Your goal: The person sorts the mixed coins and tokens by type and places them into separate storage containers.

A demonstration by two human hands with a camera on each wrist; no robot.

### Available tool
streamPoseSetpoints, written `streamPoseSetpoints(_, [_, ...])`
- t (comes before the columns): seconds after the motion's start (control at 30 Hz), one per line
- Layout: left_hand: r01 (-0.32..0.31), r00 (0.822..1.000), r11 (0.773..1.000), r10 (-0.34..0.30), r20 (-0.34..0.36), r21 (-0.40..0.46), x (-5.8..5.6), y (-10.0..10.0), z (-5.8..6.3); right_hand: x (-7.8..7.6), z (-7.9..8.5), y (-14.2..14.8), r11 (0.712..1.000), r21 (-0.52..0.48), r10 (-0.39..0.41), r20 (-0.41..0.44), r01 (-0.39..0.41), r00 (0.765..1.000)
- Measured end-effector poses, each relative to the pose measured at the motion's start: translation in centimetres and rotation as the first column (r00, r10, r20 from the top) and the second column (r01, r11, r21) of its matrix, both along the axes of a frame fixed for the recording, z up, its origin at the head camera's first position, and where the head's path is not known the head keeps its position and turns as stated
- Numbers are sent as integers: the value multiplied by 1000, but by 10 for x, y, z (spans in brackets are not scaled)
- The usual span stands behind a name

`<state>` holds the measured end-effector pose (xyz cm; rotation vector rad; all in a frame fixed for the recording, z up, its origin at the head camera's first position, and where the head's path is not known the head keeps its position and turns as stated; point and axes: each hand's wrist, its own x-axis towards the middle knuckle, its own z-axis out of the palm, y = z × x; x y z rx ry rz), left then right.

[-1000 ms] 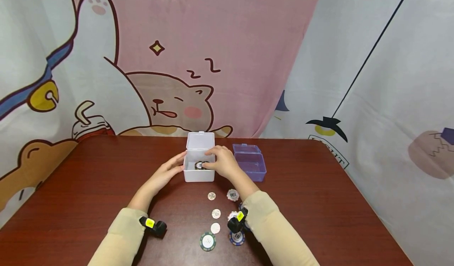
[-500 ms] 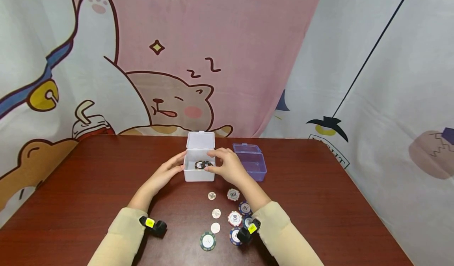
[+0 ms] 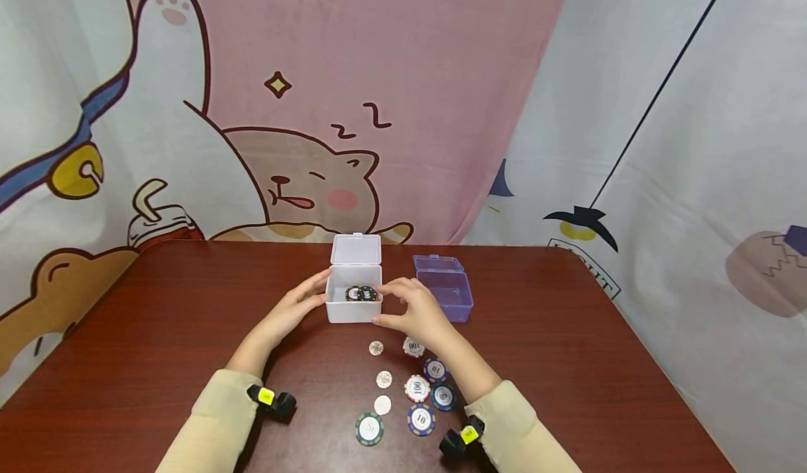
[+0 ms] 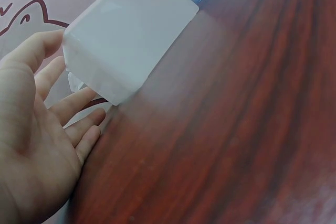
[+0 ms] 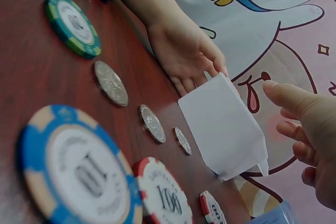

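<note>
A small white plastic box (image 3: pixel 354 312) stands on the table with its lid raised at the back. Inside it lie overlapping black poker chips (image 3: pixel 367 293). My left hand (image 3: pixel 296 309) rests its fingertips along the box's left side; in the left wrist view its fingers (image 4: pixel 73 106) are spread and only lightly bent. At the box's right front corner is my right hand (image 3: pixel 417 313), thumb and fingers apart, holding nothing. In the right wrist view a gap shows between its thumb (image 5: pixel 286 97) and the other fingers.
A translucent purple box (image 3: pixel 449 294), also with its lid up, stands to the right. Three coins (image 3: pixel 384 379) form a column before the white box. A green chip (image 3: pixel 369 429) lies nearest me. Red-white chips (image 3: pixel 417 389) and blue chips (image 3: pixel 421 420) lie right of the coins.
My right hand has let go of a black chip inside the white box and drawn back over the rim, rightward and toward me. The left hand has stayed put.
</note>
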<state>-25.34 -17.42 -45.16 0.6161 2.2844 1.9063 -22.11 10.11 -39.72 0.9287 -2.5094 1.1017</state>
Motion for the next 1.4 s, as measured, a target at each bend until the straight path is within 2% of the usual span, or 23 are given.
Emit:
streamPoseSetpoints(0.27, [6, 1000, 1000, -6, -5, 19, -2, 1, -2, 13, -6, 11, 1000, 24, 19, 57, -20, 998])
streamPoseSetpoints(0.53, [-2, 1000, 1000, 2, 0, 11, -2, -1, -3, 23, -11, 22, 997, 65, 30, 41, -33, 999])
streamPoseSetpoints(0.83, [5, 1000, 1000, -5, -5, 13, -2, -1, -3, 32, -21, 36, 994, 106, 12, 106, -23, 994])
streamPoseSetpoints(1.07, [4, 1000, 1000, -4, -6, 12, -1, -2, -2, 33, -28, 46, 992, 129, -13, 104, -1, 994])
streamPoseSetpoints(1.4, [4, 1000, 1000, -4, -9, 10, -1, -1, -2, 33, -37, 54, 976, 217, -54, 79, 35, 995])
